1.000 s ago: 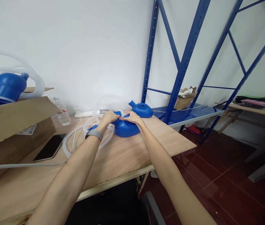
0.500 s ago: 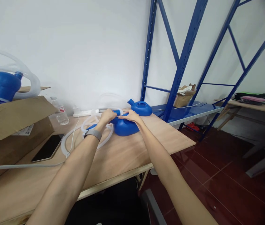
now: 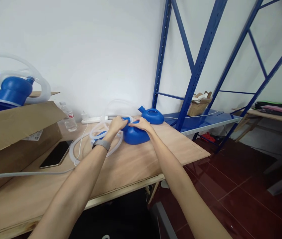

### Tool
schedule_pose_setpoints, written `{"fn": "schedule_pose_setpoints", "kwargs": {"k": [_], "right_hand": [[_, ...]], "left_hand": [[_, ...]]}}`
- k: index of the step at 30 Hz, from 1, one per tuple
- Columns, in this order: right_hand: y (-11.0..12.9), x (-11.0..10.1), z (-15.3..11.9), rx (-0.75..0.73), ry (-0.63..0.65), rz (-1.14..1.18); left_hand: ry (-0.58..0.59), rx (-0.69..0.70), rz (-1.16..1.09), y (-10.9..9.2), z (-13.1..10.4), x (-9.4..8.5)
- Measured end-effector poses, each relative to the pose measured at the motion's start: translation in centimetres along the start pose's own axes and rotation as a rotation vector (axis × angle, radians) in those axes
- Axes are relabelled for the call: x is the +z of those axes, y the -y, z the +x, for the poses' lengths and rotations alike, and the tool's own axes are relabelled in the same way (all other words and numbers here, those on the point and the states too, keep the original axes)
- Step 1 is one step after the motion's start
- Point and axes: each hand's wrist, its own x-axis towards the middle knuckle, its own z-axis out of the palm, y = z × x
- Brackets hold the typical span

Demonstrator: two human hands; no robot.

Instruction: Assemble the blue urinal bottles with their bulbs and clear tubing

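A blue plastic bottle (image 3: 136,137) with a short neck lies on its broad side on the wooden table. My left hand (image 3: 118,124) is closed around its neck end, hiding most of the neck. My right hand (image 3: 142,124) grips the top of the same bottle, thumb toward the neck and fingertips close to my left hand. Behind and slightly right rests a second blue bottle (image 3: 153,118) with a built-in handle and raised spout. Clear flexible tubing (image 3: 72,151) lies coiled left of my hands, with a blue piece among its loops.
At left stands an open cardboard box (image 3: 18,129) holding blue bottles (image 3: 16,88) and tubing. Near it are a phone (image 3: 56,154), a water bottle (image 3: 69,119) and a white power strip (image 3: 93,120). Blue metal shelving (image 3: 193,76) rises beyond the table's right side.
The view has turned slightly left, so the scene sits farther right. Both hands stay on the blue bottle, with little visible change in their grip.
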Motion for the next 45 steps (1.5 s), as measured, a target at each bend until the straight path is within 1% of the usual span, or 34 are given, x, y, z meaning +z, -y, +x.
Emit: {"fn": "schedule_pose_setpoints", "kwargs": {"k": [2,3,4,5,6,7,9,11,12,14,16,18,20,21,22,23,24,25,26,27,28,29,31,33,35,39,40,41,44,45], "right_hand": [[-0.1,0.1,0.2,0.006,-0.004,-0.002],[-0.2,0.2,0.3,0.010,-0.004,-0.003],[-0.3,0.1,0.4,0.018,-0.008,-0.005],[-0.5,0.1,0.6,0.029,-0.020,-0.007],[-0.8,0.0,0.7,0.038,-0.036,-0.011],[-1.1,-0.2,0.8,0.049,-0.052,-0.016],[-1.8,-0.6,1.0,0.063,-0.074,-0.022],[-2.6,-1.0,1.2,0.073,-0.099,-0.030],[-2.9,-1.0,1.3,0.081,-0.121,-0.035],[-3.4,-0.8,1.4,0.088,-0.190,-0.049],[-3.6,-0.3,1.2,0.084,-0.273,-0.069],[-3.6,0.6,0.7,0.060,-0.386,-0.088],[-3.2,1.7,0.0,-0.029,-0.524,-0.113],[-2.7,2.4,-0.5,-0.109,-0.589,-0.129],[-2.0,3.2,-0.9,-0.216,-0.623,-0.151],[-1.2,4.0,-1.3,-0.332,-0.618,-0.170],[-0.1,4.9,-1.7,-0.450,-0.564,-0.190],[1.0,5.9,-2.0,-0.567,-0.460,-0.219],[2.2,7.0,-2.2,-0.666,-0.318,-0.259],[3.3,8.1,-2.3,-0.697,-0.193,-0.296],[4.3,9.1,-2.5,-0.669,-0.097,-0.316],[5.0,10.1,-2.5,-0.610,-0.027,-0.316],[5.8,11.6,-2.6,-0.481,0.045,-0.279],[5.6,12.4,-2.5,-0.418,0.073,-0.217],[4.9,12.7,-2.3,-0.403,0.085,-0.140],[3.9,12.4,-1.6,-0.355,0.105,0.039],[3.9,12.2,-1.4,-0.323,0.135,0.133],[3.9,12.0,-1.3,-0.280,0.179,0.281],[4.2,11.3,-1.3,-0.126,0.359,0.945],[4.3,11.1,-1.4,-0.085,0.399,1.142]], "left_hand": [[-0.166,0.054,0.052,0.0,-1.1,0.0],[-0.280,0.132,0.098,0.1,-1.7,-0.1],[-0.375,0.243,0.144,0.3,-2.2,-0.2],[-0.447,0.348,0.184,0.6,-2.8,-0.4],[-0.495,0.430,0.218,1.1,-3.3,-0.7],[-0.519,0.482,0.243,1.8,-3.8,-1.0],[-0.543,0.509,0.284,3.6,-4.7,-1.8],[-0.530,0.486,0.338,5.7,-5.9,-2.4],[-0.499,0.471,0.376,6.8,-6.6,-2.6],[-0.365,0.456,0.468,8.6,-7.9,-2.8],[-0.277,0.323,0.545,10.0,-8.9,-2.9],[-0.243,0.133,0.592,11.0,-9.5,-2.9],[-0.178,-0.025,0.595,11.8,-9.5,-3.0],[-0.123,-0.078,0.577,12.1,-9.5,-3.1],[-0.065,-0.116,0.551,12.4,-9.4,-3.1],[-0.015,-0.142,0.522,12.6,-9.3,-3.1],[0.014,-0.164,0.495,12.8,-9.2,-3.2],[0.020,-0.181,0.474,12.9,-9.2,-3.2],[0.007,-0.191,0.460,12.9,-9.2,-3.2],[-0.016,-0.195,0.448,13.0,-9.2,-3.2],[-0.041,-0.197,0.437,13.0,-9.2,-3.2],[-0.067,-0.197,0.422,13.1,-9.2,-3.2],[-0.117,-0.200,0.388,13.4,-9.3,-3.2],[-0.155,-0.212,0.353,13.8,-9.2,-3.2],[-0.181,-0.219,0.308,14.2,-9.1,-3.1],[-0.244,-0.225,0.195,14.4,-8.5,-2.8],[-0.266,-0.221,0.164,14.3,-8.4,-2.8],[-0.292,-0.210,0.133,14.1,-8.3,-2.7],[-0.383,-0.151,0.050,13.6,-8.4,-2.7],[-0.415,-0.125,0.029,13.5,-8.4,-2.8]]}}
